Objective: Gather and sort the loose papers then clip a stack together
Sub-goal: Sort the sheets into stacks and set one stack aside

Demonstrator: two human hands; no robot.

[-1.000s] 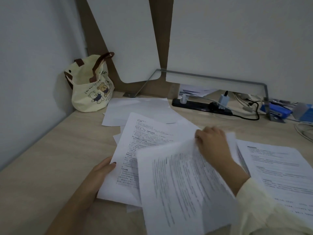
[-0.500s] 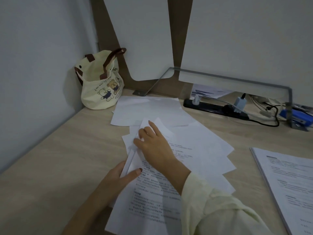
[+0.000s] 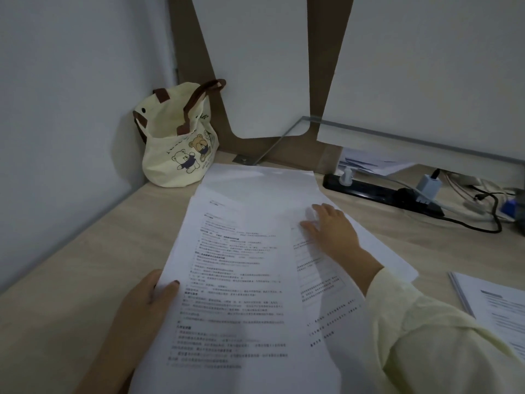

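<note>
A pile of printed white sheets [image 3: 241, 280] fills the middle of the wooden desk [image 3: 85, 251], its top page covered in text. My left hand [image 3: 145, 302] grips the pile's left edge, thumb on top and fingers underneath. My right hand [image 3: 335, 231] lies flat with straight fingers on the sheets at the right side of the pile. More blank sheets [image 3: 264, 183] stick out behind the pile. A separate printed stack [image 3: 500, 305] lies at the right edge. No clip is visible.
A cream tote bag [image 3: 176, 149] with bear pictures stands in the back left corner against the wall. A black power strip [image 3: 377, 191] with plugs and cables runs along the back right, under a metal shelf frame [image 3: 426, 140]. Something blue [image 3: 511, 209] sits far right.
The printed top sheet now lies spread over the pile. My right hand moved from the pile's upper left to its right side. My left hand keeps its hold on the left edge.
</note>
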